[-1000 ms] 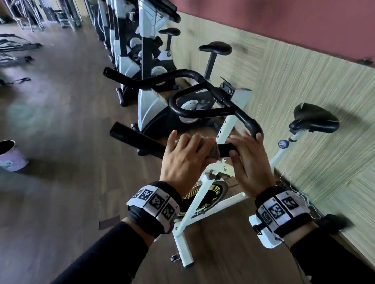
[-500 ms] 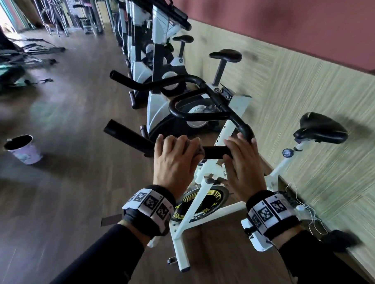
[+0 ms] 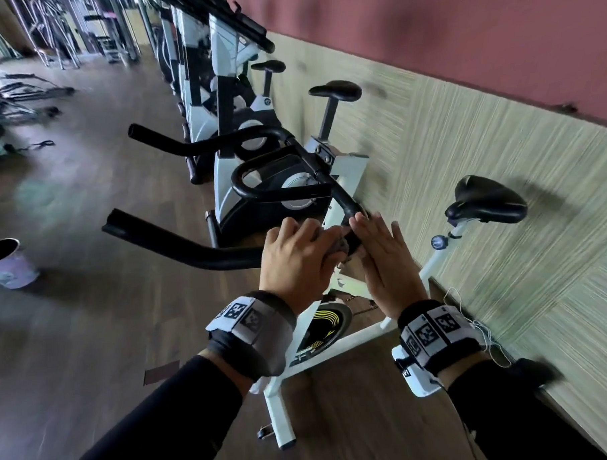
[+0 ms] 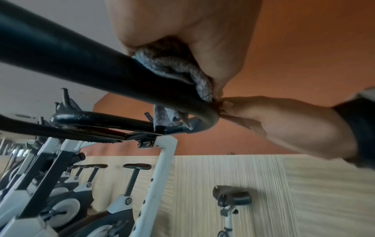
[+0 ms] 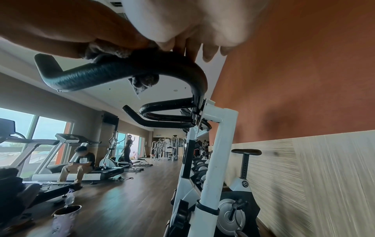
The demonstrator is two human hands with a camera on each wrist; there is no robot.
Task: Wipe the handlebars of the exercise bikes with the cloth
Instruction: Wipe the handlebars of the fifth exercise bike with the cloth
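Left hand [image 3: 298, 261] curled over cloth [image 4: 174, 67], pressing it onto handlebar [image 3: 206, 256] just before bend. Right hand [image 3: 383, 261] beside it at bend — fingers nearly straight, laid on bar, gripping nothing. Step in hand, by my reading: wiping near arm of this bar. Next move likely calls for sliding cloth round bend toward centre loop [image 3: 275, 177]. Beyond handlebar — saddle [image 3: 485, 201], more bikes [image 3: 227, 104] along wall.
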